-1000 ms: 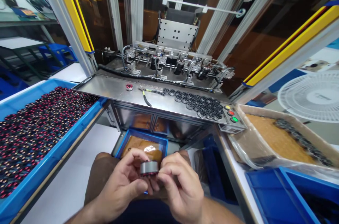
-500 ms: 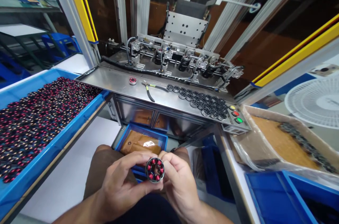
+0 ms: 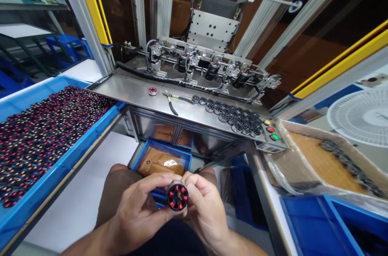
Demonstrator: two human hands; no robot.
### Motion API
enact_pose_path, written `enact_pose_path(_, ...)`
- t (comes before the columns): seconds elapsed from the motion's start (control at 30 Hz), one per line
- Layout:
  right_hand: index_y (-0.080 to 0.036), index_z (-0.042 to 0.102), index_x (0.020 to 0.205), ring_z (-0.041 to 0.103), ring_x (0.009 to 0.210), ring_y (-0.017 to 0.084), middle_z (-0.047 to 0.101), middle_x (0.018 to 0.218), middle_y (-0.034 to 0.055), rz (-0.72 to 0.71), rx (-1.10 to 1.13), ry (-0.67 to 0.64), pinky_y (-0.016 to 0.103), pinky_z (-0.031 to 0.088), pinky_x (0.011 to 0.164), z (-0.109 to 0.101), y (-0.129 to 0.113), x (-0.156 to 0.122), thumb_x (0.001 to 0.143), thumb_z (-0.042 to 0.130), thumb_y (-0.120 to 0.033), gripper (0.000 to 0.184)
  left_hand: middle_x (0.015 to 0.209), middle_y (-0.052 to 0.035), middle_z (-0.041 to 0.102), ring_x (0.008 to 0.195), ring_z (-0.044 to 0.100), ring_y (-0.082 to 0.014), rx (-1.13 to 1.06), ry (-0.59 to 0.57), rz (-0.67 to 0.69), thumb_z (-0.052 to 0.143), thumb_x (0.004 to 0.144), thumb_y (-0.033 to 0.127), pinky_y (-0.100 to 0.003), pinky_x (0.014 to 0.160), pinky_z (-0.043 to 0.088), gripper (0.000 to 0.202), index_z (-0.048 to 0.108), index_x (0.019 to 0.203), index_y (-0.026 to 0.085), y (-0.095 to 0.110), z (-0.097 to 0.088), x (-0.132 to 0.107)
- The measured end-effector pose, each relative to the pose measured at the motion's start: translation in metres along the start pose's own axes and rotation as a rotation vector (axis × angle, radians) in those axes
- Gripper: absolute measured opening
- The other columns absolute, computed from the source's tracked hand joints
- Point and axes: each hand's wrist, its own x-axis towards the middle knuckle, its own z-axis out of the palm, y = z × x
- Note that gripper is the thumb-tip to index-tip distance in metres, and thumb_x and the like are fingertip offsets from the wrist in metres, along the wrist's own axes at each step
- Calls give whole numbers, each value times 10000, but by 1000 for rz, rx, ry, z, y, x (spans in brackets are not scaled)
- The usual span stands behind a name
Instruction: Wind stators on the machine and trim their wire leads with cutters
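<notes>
Both hands hold one small round motor stator (image 3: 177, 196) over my lap, its open face with red windings turned towards me. My left hand (image 3: 136, 211) pinches its left rim with thumb and fingers closed. My right hand (image 3: 204, 209) pinches the right rim, fingers curled. Further off, a steel shelf (image 3: 133, 91) carries a single red-wound stator (image 3: 152, 91), pliers (image 3: 171, 102) and a row of several dark metal rings (image 3: 233, 118).
A blue bin (image 3: 57, 175) full of red-wound stators stands at the left. A small blue bin (image 3: 163, 159) with brown paper sits under the shelf. A lined cardboard box (image 3: 327, 163) with dark rings lies at the right, with a blue crate (image 3: 321, 223) below it and a white fan (image 3: 363, 116) behind. Machine fixtures (image 3: 209, 68) and buttons (image 3: 270, 129) sit behind the shelf.
The stator has been turned in my fingers from side-on, grey rim showing, to face-on with the red windings visible. The view has tilted slightly downward.
</notes>
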Motion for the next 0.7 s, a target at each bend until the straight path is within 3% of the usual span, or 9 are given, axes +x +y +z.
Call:
enact_pose_path(0.47, -156, 571, 663, 482, 467, 64, 562, 581, -28, 22, 71, -6, 176, 370, 452, -1, 2, 0, 828, 723, -417, 344, 1156, -53, 723, 1013, 715, -177, 35, -14, 30, 767, 708, 5, -239, 910, 584, 682, 501, 1291, 241, 2, 0, -3)
enact_pose_path(0.7, -140, 583, 668, 455, 427, 43, 563, 562, -37, 98, 124, 20, 189, 347, 454, 3, 1, -1, 828, 731, -398, 337, 1013, -25, 743, 879, 738, -155, 128, 24, -104, 797, 727, 136, -208, 829, 606, 530, 565, 1194, 235, 3, 0, -2)
